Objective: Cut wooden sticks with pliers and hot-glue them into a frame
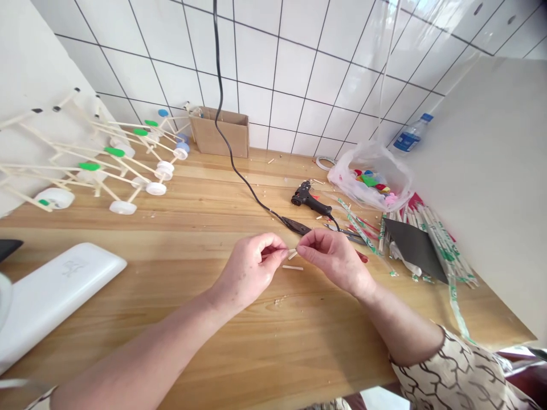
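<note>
Over the middle of the wooden table (pixel 239 341), my left hand (pixel 250 267) is closed in a pinch on a short, pale wooden stick (pixel 292 251). The fingers of my right hand (pixel 335 259) pinch together at the stick's other end, so the two hands almost meet. Just below them, a second short stick piece (pixel 293 267) lies flat on the wood. Pale crumbs (pixel 280 300) are scattered nearer to me. A red handle tip (pixel 363 258) shows beside my right hand; the rest of that tool is partly hidden.
Behind my hands lie a black glue gun (pixel 310 199) and a black cable (pixel 239 171). Rightward are a plastic bag (pixel 337 176) of coloured caps, wrapped chopsticks (pixel 444 245) and a bottle (pixel 412 136). Stick frames with cap wheels (pixel 123 207), a cardboard box (pixel 222 136) and a white device (pixel 64 296) stand left.
</note>
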Demonstrator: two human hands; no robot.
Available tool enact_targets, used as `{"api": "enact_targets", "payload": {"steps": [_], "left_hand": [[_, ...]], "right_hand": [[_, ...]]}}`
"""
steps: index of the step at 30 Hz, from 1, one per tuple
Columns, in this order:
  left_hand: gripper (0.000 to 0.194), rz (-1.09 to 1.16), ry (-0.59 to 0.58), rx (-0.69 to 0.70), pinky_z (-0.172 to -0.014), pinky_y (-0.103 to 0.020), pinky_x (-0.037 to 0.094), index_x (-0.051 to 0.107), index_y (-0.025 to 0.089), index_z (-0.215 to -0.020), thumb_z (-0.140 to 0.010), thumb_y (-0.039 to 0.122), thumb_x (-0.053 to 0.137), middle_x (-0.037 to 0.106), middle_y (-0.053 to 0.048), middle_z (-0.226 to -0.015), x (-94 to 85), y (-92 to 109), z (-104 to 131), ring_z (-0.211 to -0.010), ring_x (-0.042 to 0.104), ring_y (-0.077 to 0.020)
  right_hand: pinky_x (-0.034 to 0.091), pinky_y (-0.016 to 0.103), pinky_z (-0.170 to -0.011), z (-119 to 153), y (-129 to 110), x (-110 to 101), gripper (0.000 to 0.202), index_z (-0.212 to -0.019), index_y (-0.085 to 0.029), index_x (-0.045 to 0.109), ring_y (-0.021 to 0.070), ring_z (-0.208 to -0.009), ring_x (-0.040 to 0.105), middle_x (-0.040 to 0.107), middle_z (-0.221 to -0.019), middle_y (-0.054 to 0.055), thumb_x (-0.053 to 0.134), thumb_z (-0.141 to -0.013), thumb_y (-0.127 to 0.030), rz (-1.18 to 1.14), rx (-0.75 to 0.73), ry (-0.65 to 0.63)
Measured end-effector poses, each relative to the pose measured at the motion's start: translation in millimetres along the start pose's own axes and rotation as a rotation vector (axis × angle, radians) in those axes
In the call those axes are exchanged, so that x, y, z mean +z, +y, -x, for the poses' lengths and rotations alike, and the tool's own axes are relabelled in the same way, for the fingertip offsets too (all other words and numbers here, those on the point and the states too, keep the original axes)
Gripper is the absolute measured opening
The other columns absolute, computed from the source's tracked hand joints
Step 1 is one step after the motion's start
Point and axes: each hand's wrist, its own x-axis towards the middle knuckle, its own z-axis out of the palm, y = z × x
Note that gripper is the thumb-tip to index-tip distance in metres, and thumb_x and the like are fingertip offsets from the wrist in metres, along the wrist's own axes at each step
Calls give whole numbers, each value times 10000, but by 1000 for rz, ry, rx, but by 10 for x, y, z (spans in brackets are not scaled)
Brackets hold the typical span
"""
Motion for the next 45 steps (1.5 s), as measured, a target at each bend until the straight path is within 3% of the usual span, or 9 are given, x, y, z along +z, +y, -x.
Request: {"api": "enact_targets", "payload": {"steps": [9, 15, 20, 27, 35, 40, 45], "left_hand": [[116, -224, 154, 324, -566, -224, 419, 579, 178, -738, -831, 161, 512, 618, 5, -665, 56, -132, 42, -604, 550, -118], [156, -488, 228, 610, -577, -247, 427, 534, 177, -738, -850, 92, 467, 586, -7, -661, 45, -114, 55, -611, 533, -132], [170, -676, 275, 793, -577, -274, 440, 540, 167, -748, -857, 73, 450, 595, -31, -662, 38, -106, 64, -615, 538, -157], [120, -604, 319, 786, -650, -273, 474, 533, 166, -797, -866, 86, 476, 632, -38, -737, 39, -115, 48, -688, 582, -158], [115, -528, 321, 706, -669, -275, 472, 510, 194, -824, -873, 102, 462, 626, -21, -740, 24, -118, 48, -694, 585, -153], [123, -536, 321, 722, -672, -269, 466, 513, 189, -814, -867, 89, 465, 623, -22, -743, 35, -122, 55, -702, 583, -152], [124, -511, 279, 718, -684, -271, 460, 534, 180, -819, -866, 87, 466, 624, -33, -754, 52, -134, 61, -715, 575, -153]], "right_hand": [[365, 229, -547, -21, 22, 8, 150, -688, -146, 642, 88, -565, 488, 609, -609, -21, 669, -670, -293, -211, 89, -20], [379, 217, -524, -53, 73, 32, 104, -606, -139, 633, 73, -498, 498, 610, -537, -23, 713, -581, -201, -536, 165, -98], [359, 191, -474, -68, 66, 66, 79, -570, -125, 632, 61, -457, 491, 610, -510, -10, 700, -542, -156, -656, 253, -145], [389, 196, -487, -62, 17, 16, 140, -627, -126, 640, 74, -466, 520, 636, -540, 7, 727, -554, -208, -765, 297, -188], [419, 240, -562, -43, 40, -9, 330, -736, -122, 656, 108, -553, 561, 646, -618, 31, 679, -704, -449, -625, 144, -184], [401, 231, -606, 6, 37, 11, 279, -695, -142, 611, 84, -579, 512, 614, -632, -4, 634, -783, -405, -396, -4, -172], [363, 231, -550, 33, 17, 48, 245, -626, -160, 544, 78, -526, 448, 526, -551, -43, 621, -760, -350, -314, -41, -108]]}}
